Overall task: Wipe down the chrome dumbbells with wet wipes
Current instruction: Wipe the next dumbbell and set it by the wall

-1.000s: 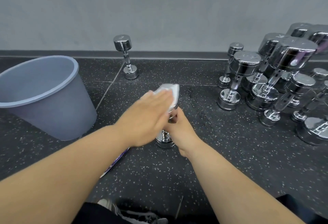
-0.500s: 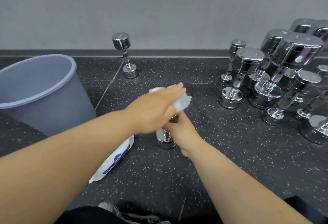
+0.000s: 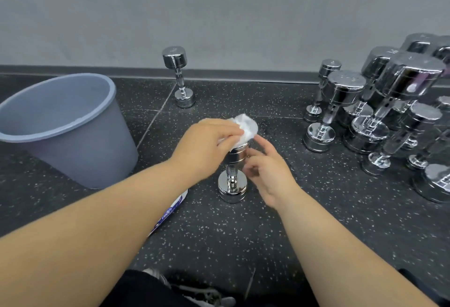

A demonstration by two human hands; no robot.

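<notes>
On the floor (image 3: 243, 245) a shiny dumbbell (image 3: 232, 188) stands upright. The left hand (image 3: 207, 151) pinches a wipe (image 3: 246, 127) onto its top, and the right hand (image 3: 267, 175), fingers loose, sits beside it. A bin (image 3: 73, 141) stands left, with other dumbbells (image 3: 345, 92) right.

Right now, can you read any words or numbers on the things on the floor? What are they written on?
Nothing here can be read for sure.
Wet wipes pack: blue print, too blurred to read.
Chrome dumbbells on the right: faint marks on the top caps, too small to read.
Lone dumbbell by the wall: a faint mark on top, unreadable.
Grey bin: no writing shows.
</notes>
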